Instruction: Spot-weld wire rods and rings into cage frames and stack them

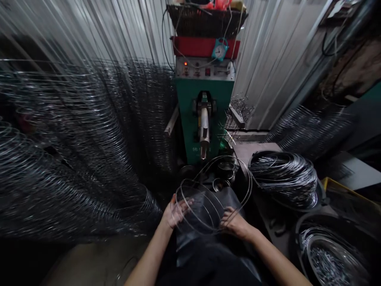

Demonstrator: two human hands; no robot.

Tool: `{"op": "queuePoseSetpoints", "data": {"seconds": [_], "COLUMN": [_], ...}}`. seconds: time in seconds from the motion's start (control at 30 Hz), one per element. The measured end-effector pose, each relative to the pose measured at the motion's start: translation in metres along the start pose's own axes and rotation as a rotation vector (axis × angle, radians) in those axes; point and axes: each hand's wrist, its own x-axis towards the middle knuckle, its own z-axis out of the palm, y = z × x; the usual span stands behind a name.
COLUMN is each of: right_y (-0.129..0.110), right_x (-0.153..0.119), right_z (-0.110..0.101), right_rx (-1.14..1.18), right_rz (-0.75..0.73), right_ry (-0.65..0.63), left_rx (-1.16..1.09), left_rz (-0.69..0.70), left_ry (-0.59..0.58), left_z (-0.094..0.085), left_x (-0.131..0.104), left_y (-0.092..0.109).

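Several thin wire rings (250, 180) are spread out over the dark apron on the lap, between both hands. My right hand (233, 222) is closed round the wire rings at their lower right side. On the left of the rings, my left hand (179, 210) has its palm turned up and its fingers apart, with wire passing across them. Beyond the hands stands a green machine (220, 103) with a metal arm (204, 127) pointing toward me.
Tall stacks of wire rings (74, 131) fill the left side. A tub of wire hoops (285, 178) stands at the right, with a bowl of small metal pieces (327, 266) nearer. Bent wire parts (239, 111) hang beside the machine.
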Motion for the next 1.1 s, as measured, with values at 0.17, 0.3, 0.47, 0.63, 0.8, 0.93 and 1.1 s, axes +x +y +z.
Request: {"op": "queuePoseSetpoints", "data": {"seconds": [0.17,0.3,0.47,0.63,0.8,0.93,1.1], "right_y": [-0.007,-0.002,0.000,0.008,0.029,0.036,0.033], "right_x": [0.029,0.050,0.062,0.058,0.056,0.069,0.086], "right_z": [-0.017,-0.036,-0.040,-0.027,-0.018,-0.020,-0.025], "right_rx": [0.024,0.034,0.175,0.605,1.373,1.675,1.755], "right_rz": [0.025,0.055,0.075,0.295,0.530,0.632,0.708], "right_ry": [-0.088,-0.148,-0.162,-0.122,0.374,0.803,1.006], "left_rx": [0.043,0.397,0.592,0.522,0.472,0.483,0.495], "left_rz": [0.334,0.577,0.674,0.640,0.628,0.620,0.594], "left_ry": [0.080,-0.071,0.014,0.090,0.120,0.128,0.123], "left_z": [0.007,0.016,0.029,0.034,0.029,0.027,0.024], "left_x": [-0.009,-0.016,-0.012,-0.010,-0.011,-0.012,-0.013], "left_y": [-0.019,-0.038,-0.047,-0.048,-0.047,-0.046,-0.045]}}
